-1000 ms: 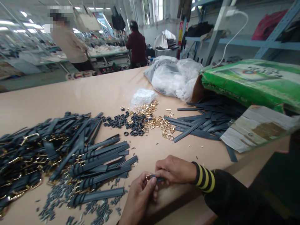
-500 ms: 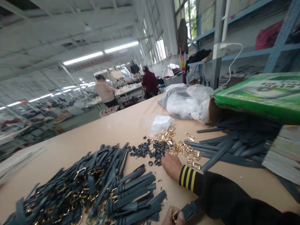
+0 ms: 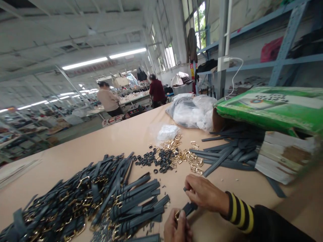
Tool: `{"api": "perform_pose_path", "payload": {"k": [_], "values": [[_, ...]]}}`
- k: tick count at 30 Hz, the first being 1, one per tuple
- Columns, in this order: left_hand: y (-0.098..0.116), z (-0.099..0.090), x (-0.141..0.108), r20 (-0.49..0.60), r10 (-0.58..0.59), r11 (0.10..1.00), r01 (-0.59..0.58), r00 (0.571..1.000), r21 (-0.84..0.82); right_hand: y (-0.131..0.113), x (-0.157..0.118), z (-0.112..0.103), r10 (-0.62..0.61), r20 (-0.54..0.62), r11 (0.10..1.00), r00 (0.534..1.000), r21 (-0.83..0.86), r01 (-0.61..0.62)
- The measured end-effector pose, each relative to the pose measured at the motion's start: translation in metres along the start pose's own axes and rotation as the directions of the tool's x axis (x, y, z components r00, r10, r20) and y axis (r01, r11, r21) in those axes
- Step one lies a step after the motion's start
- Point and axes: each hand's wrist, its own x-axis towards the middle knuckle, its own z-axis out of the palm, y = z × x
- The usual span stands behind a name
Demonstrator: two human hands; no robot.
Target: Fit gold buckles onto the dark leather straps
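Note:
At the lower edge of the head view my left hand (image 3: 177, 227) is closed around a dark strap (image 3: 189, 208) with a gold buckle at its end. My right hand (image 3: 205, 192) is just above it, thumb and fingers pinched on a small dark strap loop (image 3: 185, 189), close to the strap's free end. Beyond the hands lies a heap of dark loops (image 3: 165, 159), with gold buckles (image 3: 188, 156) beside and behind it. Left of my hands are short straps (image 3: 141, 198) fitted with buckles, alongside a large pile of buckled straps (image 3: 75, 198).
Loose plain straps (image 3: 232, 154) lie at the right, partly beneath a green box (image 3: 272, 106) and near a torn cardboard piece (image 3: 280, 156). Clear plastic bags (image 3: 193, 111) sit at the table's far side. Two people stand at work in the background.
My right hand has drawn back from the heap of loops to beside my left hand, with a loop in its fingers. The left hand still grips the buckled strap. The view has shifted slightly right.

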Motion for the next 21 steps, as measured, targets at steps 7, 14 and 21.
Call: {"api": "perform_pose_path", "payload": {"k": [7,14,21], "values": [[0.015,0.009,-0.022,-0.024,0.046,0.998,-0.044,0.999,0.047,-0.012,-0.046,0.031,0.098,0.039,0.960,0.994,0.259,-0.104],[0.024,0.009,-0.033,0.058,0.050,0.998,-0.048,0.997,-0.033,-0.003,-0.049,0.019,0.071,0.022,0.875,0.997,0.479,-0.073],[0.016,0.006,-0.031,0.102,0.078,0.996,-0.073,0.992,-0.052,0.012,-0.054,0.020,0.261,0.093,0.595,0.961,0.768,-0.236]]}}
